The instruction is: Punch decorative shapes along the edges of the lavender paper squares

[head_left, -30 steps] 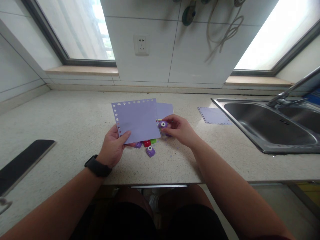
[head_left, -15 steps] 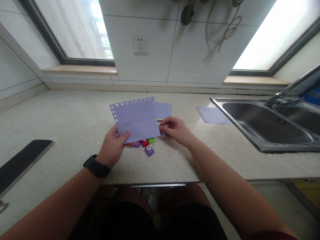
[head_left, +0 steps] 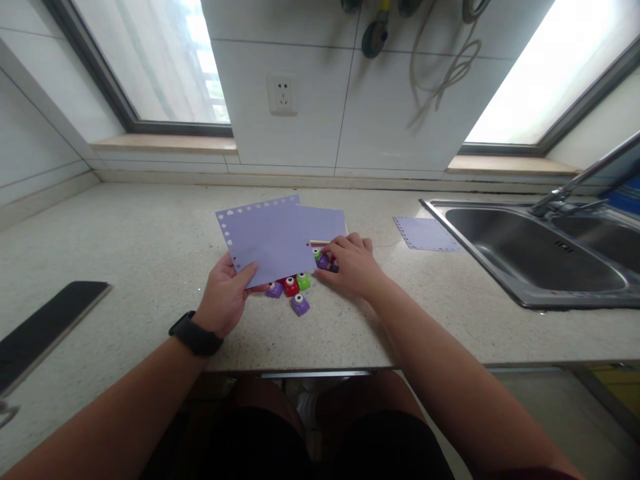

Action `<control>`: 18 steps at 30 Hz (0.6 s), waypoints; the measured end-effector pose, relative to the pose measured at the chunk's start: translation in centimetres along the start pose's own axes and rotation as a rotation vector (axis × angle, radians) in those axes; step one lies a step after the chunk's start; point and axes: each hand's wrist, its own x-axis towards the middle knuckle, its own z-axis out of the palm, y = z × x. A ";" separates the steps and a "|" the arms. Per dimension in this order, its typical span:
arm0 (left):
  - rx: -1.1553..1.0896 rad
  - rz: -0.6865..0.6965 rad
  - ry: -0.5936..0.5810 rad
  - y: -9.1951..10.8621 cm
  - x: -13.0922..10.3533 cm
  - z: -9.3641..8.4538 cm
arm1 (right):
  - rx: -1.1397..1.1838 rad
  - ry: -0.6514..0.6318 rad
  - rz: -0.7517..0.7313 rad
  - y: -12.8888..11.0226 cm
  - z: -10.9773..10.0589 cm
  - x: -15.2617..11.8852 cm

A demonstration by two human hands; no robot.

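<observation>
My left hand pinches a purple paper sheet by its lower left corner, thumb on top. Small shaped holes run along the sheet's top and left edges, and one shows near its right edge. At the sheet's right side, the fingers of my right hand close round a purple craft punch on the counter. A green punch sits just beside it. Under the sheet's lower edge lie a red punch, a second green punch and further purple punches, partly covered.
More purple paper lies behind the held sheet. A punched sheet rests by the steel sink. On the left of the counter is a dark flat object. Small paper scraps dot the counter.
My right hand has left the sheet's right edge and lowered to the punches, its fingers spreading round a purple one. The held sheet has shifted slightly left, uncovering more punches.
</observation>
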 end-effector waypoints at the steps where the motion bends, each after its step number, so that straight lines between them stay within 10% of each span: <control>1: 0.001 0.002 0.001 0.0 0.0 0.0 | -0.014 -0.008 -0.001 -0.1 0.1 0.0; 9: -0.004 0.002 0.018 0.1 0.0 0.1 | 0.265 0.093 0.076 -0.1 -0.3 0.1; 18: -0.016 0.015 -0.017 0.2 -0.3 0.0 | 1.301 0.188 0.309 -0.3 -1.1 0.2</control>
